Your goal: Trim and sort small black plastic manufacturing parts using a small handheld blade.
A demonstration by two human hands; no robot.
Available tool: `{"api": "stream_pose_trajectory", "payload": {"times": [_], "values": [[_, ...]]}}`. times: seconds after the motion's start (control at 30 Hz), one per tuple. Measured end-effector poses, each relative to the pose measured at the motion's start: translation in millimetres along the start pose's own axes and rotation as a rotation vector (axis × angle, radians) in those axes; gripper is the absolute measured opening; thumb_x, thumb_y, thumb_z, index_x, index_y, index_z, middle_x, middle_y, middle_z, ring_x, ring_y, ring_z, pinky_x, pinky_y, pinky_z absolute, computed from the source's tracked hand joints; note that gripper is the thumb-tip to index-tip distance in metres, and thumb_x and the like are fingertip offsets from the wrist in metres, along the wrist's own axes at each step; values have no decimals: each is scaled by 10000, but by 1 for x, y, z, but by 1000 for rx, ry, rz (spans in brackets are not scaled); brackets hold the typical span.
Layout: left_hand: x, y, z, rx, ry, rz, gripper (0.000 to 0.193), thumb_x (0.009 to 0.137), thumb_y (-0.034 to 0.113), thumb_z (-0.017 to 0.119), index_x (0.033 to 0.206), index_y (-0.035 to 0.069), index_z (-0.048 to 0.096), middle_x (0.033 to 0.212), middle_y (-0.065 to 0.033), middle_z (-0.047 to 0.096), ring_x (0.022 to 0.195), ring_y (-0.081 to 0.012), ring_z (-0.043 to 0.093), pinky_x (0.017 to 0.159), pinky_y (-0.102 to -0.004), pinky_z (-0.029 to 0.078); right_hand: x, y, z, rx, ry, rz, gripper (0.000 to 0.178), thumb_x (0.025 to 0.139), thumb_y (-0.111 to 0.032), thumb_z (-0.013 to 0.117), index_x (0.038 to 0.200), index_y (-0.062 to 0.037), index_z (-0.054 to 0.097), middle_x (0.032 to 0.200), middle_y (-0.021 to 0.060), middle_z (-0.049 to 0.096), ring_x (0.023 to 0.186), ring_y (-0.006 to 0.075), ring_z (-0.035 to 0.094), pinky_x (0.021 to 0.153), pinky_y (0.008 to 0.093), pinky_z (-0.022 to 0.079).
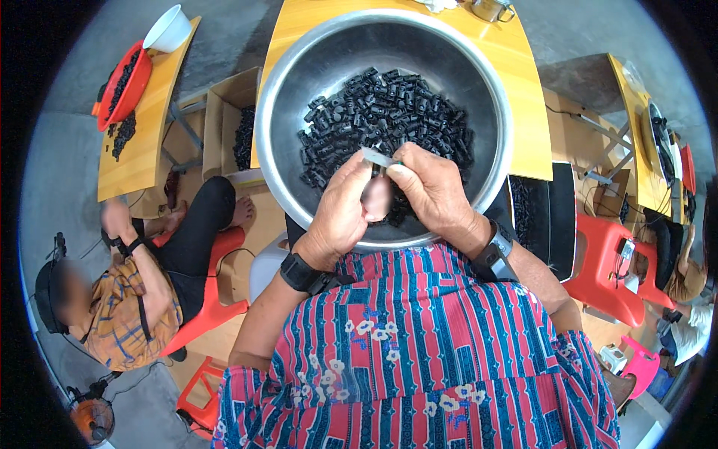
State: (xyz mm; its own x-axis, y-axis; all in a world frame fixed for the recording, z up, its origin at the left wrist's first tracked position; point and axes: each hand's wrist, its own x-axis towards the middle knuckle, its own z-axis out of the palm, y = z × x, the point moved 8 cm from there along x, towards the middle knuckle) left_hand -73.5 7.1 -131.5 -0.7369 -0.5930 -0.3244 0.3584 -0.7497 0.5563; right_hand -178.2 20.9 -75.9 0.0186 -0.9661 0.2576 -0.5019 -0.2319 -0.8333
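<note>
"What does the head view give me?"

"I see the left hand point(340, 209) and right hand point(437, 191), fingertips pinched tight on a small pale strip point(378, 157) over the metal bowl point(271, 105)."

"Why there?"

"Probably so drops land among the black pieces point(389, 105). Whether curled fingers hide one, I can't tell."

- Smooth, shiny metal on the bowl point(286, 84)
- Slightly glossy plastic on the black parts point(389, 106)
- Smooth, wood-like finish on the table point(525, 63)
- Matt cloth on the shirt point(426, 329)
- Glossy plastic on the red stool point(600, 269)
</note>
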Motion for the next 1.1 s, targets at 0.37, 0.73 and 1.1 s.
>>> {"api": "stream_pose_trajectory", "payload": {"times": [0.37, 0.73, 1.1], "values": [[2, 3, -4, 82, 68, 62, 238, 1019, 352, 403, 958, 130, 465, 717, 30, 390, 570, -45, 345, 482, -176, 295, 2, 17, 4, 328, 89, 99, 312, 806, -89, 717, 1096, -12, 632, 997, 127, 671, 906, 163, 651, 765, 281, 507], [-2, -6, -11, -81, 144, 77, 224, 1020, 321, 397, 1015, 125, 505, 770, 25, 409, 627, -54, 347, 516, -186, 315, 1, -15, 0, -175, 91, -91, 339, 725, -112, 691, 1061, -152, 687, 721, 80, 577, 654, 277, 610, 575, 372, 491], [4, -16, -10, -235, 175, 15, 169, 1002, 269, 436, 905, 137, 479, 775, 14, 422, 651, -79, 396, 533, -210, 328, -1, -23, -7, -172, 153, -195, 285, 659, -79, 709, 941, -120, 697, 687, 60, 567, 624, 248, 606, 552, 351, 492]]}}
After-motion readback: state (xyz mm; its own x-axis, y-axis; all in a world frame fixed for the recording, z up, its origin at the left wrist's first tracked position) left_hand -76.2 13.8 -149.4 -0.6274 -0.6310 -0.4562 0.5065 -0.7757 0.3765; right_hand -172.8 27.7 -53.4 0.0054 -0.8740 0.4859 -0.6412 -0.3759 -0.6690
